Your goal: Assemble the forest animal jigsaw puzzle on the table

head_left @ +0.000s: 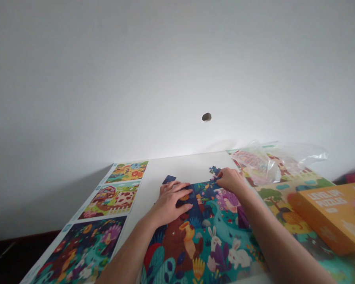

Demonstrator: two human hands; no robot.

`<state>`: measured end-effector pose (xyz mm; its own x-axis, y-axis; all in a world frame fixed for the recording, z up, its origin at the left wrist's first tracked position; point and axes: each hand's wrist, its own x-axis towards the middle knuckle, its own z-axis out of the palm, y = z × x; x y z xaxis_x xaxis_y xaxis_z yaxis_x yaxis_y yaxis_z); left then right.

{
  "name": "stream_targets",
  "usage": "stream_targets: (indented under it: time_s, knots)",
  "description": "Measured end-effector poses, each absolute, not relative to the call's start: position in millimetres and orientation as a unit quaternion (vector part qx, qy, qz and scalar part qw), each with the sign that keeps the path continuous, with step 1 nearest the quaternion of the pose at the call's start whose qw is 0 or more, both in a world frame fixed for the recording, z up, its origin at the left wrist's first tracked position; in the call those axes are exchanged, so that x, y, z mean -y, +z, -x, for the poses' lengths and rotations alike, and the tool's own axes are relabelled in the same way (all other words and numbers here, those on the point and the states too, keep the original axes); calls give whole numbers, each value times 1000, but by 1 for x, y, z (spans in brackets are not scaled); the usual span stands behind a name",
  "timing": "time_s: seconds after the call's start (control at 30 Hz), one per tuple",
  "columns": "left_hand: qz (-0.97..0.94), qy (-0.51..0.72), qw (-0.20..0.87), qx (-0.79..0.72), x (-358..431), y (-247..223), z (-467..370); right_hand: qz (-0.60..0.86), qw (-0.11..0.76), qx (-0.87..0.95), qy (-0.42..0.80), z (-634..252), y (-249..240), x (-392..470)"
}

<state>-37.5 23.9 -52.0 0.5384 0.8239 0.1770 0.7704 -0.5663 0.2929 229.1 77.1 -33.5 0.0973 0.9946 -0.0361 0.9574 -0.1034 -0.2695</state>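
Note:
A jigsaw puzzle (207, 232) of a night forest, with a bear, rabbits and a peacock, lies mostly joined before me. My left hand (173, 199) rests flat on its upper left part, fingers spread. At the upper right edge, my right hand (229, 179) pinches a small puzzle piece (214, 178), partly hidden by the fingers. Loose dark blue pieces (214, 170) lie just beyond the right fingertips. Another dark blue piece (169, 179) is behind my left hand. My forearms cover parts of the puzzle's sides.
A sheet of printed reference pictures (109, 201) lies at the left. To the right are a clear plastic bag (263, 165), a completed-looking animal picture (279, 205) and an orange puzzle box (331, 213). The white wall (165, 79) with a small hole (206, 117) borders the table's far edge.

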Motion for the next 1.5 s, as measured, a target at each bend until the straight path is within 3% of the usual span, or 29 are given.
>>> stream_targets:
  time_s: [0.17, 0.37, 0.43, 0.7, 1.13, 1.5]
  knots:
    - [-872, 151, 94, -456, -24, -53, 37, 725, 117, 671, 104, -231, -37, -78]
    - [-874, 148, 94, -452, -25, -53, 38, 623, 331, 694, 141, -229, -43, -85]
    - [-875, 149, 95, -450, -25, -53, 38, 628, 361, 672, 157, -230, -45, -87]
    - [-875, 154, 97, -449, -25, -53, 38, 593, 258, 741, 179, -231, -58, -87]
    - [-877, 160, 93, -444, -26, -56, 39, 646, 169, 732, 133, -230, -52, -83]
    - [-876, 159, 95, -445, -25, -55, 39, 648, 163, 730, 142, -228, -49, -80]
